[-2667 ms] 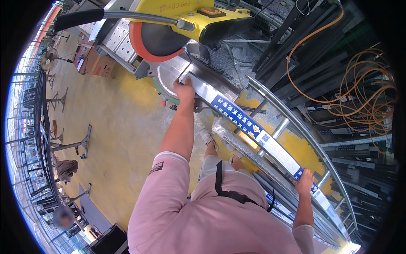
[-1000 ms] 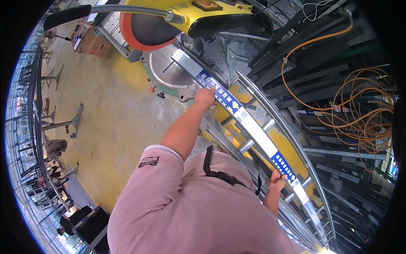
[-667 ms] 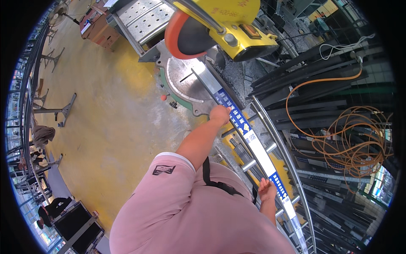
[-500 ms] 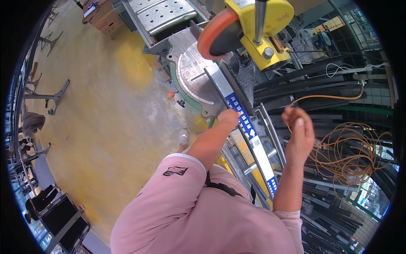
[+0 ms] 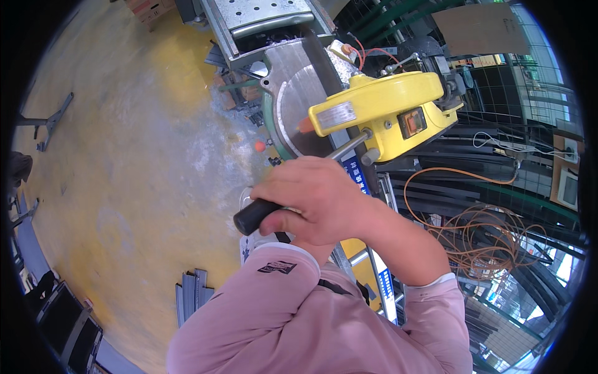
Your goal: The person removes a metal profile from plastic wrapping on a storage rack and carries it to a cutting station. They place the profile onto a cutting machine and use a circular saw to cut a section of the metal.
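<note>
My right hand [image 5: 314, 196] is wrapped round the black handle [image 5: 252, 217] of a yellow cut-off saw [image 5: 380, 103]. The handle's metal rod runs from the hand up to the saw's yellow guard. The saw head is lowered over its round grey table [image 5: 305, 93], with a bit of orange disc [image 5: 304, 126] showing at the guard's left end. A long bar in blue and white printed film [image 5: 386, 287] lies along the table's right side and runs back past my right forearm. Of my left arm, a short piece of forearm [image 5: 319, 250] shows; the hand itself is hidden beneath my right hand.
A perforated metal surface [image 5: 268, 12] adjoins the saw at the far side. Dark bars [image 5: 455, 143] and a coiled orange hose [image 5: 492, 243] lie on the right. Short grey offcuts [image 5: 193, 293] rest on the yellowish floor [image 5: 143, 206] at the left.
My right hand, raised and holding nothing before, now grips the saw handle. The saw head has come down and toward me. My left hand, seen on the bar earlier, is now covered.
</note>
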The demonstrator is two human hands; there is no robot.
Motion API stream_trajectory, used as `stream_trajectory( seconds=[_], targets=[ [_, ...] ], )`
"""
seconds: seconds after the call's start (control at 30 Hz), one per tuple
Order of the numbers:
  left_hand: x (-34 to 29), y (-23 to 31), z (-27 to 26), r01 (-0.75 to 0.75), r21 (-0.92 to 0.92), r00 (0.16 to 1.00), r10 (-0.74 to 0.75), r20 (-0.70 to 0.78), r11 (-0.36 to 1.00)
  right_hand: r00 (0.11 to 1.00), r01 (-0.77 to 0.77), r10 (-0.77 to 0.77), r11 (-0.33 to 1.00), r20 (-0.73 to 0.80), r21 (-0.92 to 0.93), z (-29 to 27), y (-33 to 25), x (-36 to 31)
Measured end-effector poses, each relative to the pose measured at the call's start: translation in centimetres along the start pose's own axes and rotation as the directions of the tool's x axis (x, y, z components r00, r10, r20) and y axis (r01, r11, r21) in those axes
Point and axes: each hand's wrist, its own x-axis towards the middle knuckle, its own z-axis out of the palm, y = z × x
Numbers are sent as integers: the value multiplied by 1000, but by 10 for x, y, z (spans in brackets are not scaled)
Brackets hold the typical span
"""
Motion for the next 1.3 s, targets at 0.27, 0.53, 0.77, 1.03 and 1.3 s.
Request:
stream_trajectory(
  seconds=[0.27, 0.53, 0.77, 1.03, 1.3],
  targets=[
    [9, 7, -16, -27, 15, 995, 25, 97, 1000, 967, -133, 162, 979, 196, -153, 71, 43, 15],
    [27, 6, 8, 99, -124, 991, -109, -76, 987, 850, -179, 290, 944, 440, -276, 110, 66, 30],
    [18, 4, 9, 48, -87, 999, -48, 7, 995, 986, -137, 146, 985, 79, -103, 41, 8, 7],
    [20, -2, 13, -135, 4, 991, 135, 8, 991, 766, 139, -7, 978, -642, 154, -123, -22, -71],
    [24, -61, -123, -86, -159, 872, -3, -490, 984, -13, -855, 909, 205, -416, 476, 51, 86, -294]
  ],
)
